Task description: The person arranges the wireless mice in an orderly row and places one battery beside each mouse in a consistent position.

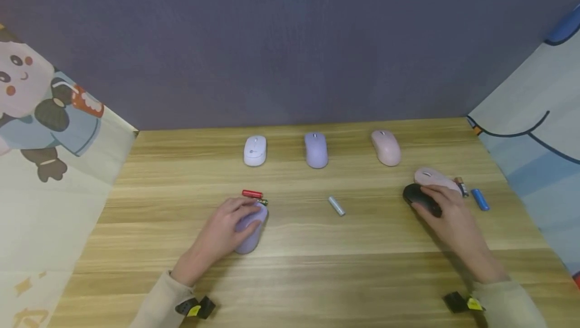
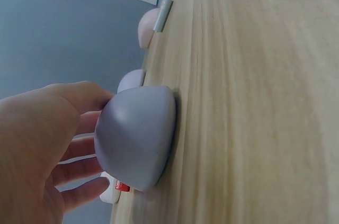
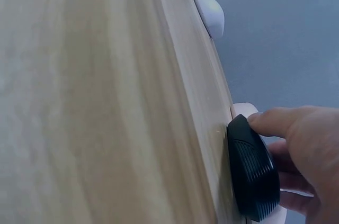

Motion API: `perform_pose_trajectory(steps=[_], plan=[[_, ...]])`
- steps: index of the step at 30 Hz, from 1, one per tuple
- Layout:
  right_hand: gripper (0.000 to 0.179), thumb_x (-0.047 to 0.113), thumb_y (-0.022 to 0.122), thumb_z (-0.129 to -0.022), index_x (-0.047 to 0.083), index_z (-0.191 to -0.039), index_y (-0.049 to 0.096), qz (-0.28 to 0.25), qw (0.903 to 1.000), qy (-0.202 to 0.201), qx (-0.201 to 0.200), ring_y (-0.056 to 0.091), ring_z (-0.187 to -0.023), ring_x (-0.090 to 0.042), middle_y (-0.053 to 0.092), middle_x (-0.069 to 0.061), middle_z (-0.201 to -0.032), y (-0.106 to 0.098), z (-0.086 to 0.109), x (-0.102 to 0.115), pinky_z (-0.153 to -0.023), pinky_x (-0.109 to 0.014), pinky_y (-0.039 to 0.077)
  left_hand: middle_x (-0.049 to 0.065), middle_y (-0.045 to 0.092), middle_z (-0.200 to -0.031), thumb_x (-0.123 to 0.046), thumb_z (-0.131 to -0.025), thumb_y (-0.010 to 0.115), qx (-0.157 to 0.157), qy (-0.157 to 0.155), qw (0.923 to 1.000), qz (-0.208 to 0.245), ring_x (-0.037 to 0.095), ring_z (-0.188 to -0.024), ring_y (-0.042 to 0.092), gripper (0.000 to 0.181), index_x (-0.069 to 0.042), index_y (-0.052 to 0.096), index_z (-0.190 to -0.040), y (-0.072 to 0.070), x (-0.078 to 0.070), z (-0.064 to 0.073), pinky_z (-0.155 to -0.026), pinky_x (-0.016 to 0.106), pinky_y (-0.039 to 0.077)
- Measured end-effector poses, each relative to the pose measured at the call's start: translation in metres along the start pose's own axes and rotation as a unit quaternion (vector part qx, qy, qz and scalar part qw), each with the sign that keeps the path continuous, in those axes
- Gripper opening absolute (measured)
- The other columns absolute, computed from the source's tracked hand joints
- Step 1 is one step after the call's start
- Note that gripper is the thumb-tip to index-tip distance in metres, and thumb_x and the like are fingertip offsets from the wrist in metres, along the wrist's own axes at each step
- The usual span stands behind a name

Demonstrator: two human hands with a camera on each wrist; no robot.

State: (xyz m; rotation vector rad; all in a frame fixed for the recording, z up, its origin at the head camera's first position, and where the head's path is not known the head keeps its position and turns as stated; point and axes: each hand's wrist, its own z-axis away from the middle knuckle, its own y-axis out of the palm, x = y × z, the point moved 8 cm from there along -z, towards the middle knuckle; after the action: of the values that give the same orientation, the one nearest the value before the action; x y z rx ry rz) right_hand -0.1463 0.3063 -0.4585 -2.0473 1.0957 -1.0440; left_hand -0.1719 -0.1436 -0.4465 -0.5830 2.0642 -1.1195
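My left hand (image 1: 222,227) holds a lavender computer mouse (image 1: 248,235) on the wooden table, thumb on one side and fingers on the other. In the left wrist view the rounded back of this mouse (image 2: 137,134) faces the camera. A red battery (image 1: 251,194) and a green one (image 1: 263,201) lie just beyond it. On the right, my right hand (image 1: 455,224) grips a black mouse (image 1: 419,199) between thumb and fingers. The right wrist view shows ridges on the black mouse (image 3: 254,168). Right behind it sits a pink mouse (image 1: 435,177), partly hidden by the hand.
Along the back stand a white mouse (image 1: 255,150), another lavender mouse (image 1: 316,150) and another pink mouse (image 1: 386,147). A silver battery (image 1: 337,206) lies mid-table. Right of the right hand are a black-and-copper battery (image 1: 461,187) and a blue battery (image 1: 480,200).
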Motion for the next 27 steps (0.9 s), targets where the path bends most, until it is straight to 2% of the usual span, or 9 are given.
perform_pose_trajectory(steps=[2,6,14,21,27], plan=[[0.042,0.004,0.084,-0.08,-0.012,-0.115,0.069,0.01,1.0,-0.001,0.002,0.06,-0.11,-0.048,0.066,-0.028,-0.12,-0.0011,-0.0001,0.0014,-0.096,-0.062,0.047,0.012,0.072,-0.121,-0.021,-0.083,0.086,-0.001,-0.004,1.0,0.001,0.029,-0.11,0.068,0.032,-0.007,0.078,-0.111,-0.0002,0.0002,0.001,-0.093,0.044,0.061],[0.043,0.003,0.086,-0.076,-0.011,-0.114,0.07,0.017,0.9999,-0.002,0.003,0.061,-0.108,-0.048,0.067,-0.027,-0.118,-0.0002,0.0008,0.0026,-0.089,-0.062,0.048,0.012,0.073,-0.119,-0.02,-0.083,0.086,-0.004,-0.011,0.9999,0.001,0.028,-0.107,0.068,0.031,-0.007,0.078,-0.11,-0.0001,0.0007,0.0028,-0.09,0.044,0.062],[0.046,0.001,0.087,-0.074,-0.011,-0.114,0.069,0.004,1.0,0.001,0.008,0.06,-0.11,-0.049,0.065,-0.028,-0.12,0.0007,0.0023,-0.0002,-0.098,-0.063,0.046,0.01,0.074,-0.117,-0.021,-0.085,0.084,0.007,-0.022,0.9997,0.009,0.026,-0.107,0.068,0.03,-0.008,0.078,-0.111,0.0026,0.0028,0.0035,-0.091,0.043,0.061],[0.05,0.003,0.089,-0.071,-0.01,-0.115,0.069,0.004,0.9999,0.002,0.015,0.06,-0.11,-0.048,0.065,-0.028,-0.12,0.0013,0.0029,-0.0004,-0.09,-0.062,0.047,0.01,0.073,-0.117,-0.019,-0.085,0.085,0.009,-0.029,0.9994,0.014,0.027,-0.108,0.068,0.029,-0.009,0.078,-0.111,0.0042,0.0051,0.0038,-0.09,0.043,0.061],[0.052,0.005,0.09,-0.071,-0.01,-0.116,0.068,0.001,0.9996,0.013,0.024,0.058,-0.111,-0.049,0.064,-0.029,-0.121,0.0007,0.0034,-0.0008,-0.091,-0.063,0.046,0.009,0.074,-0.117,-0.019,-0.085,0.085,0.012,-0.033,0.9993,0.012,0.028,-0.108,0.068,0.029,-0.01,0.078,-0.112,0.0049,0.0057,0.0039,-0.091,0.044,0.061]])
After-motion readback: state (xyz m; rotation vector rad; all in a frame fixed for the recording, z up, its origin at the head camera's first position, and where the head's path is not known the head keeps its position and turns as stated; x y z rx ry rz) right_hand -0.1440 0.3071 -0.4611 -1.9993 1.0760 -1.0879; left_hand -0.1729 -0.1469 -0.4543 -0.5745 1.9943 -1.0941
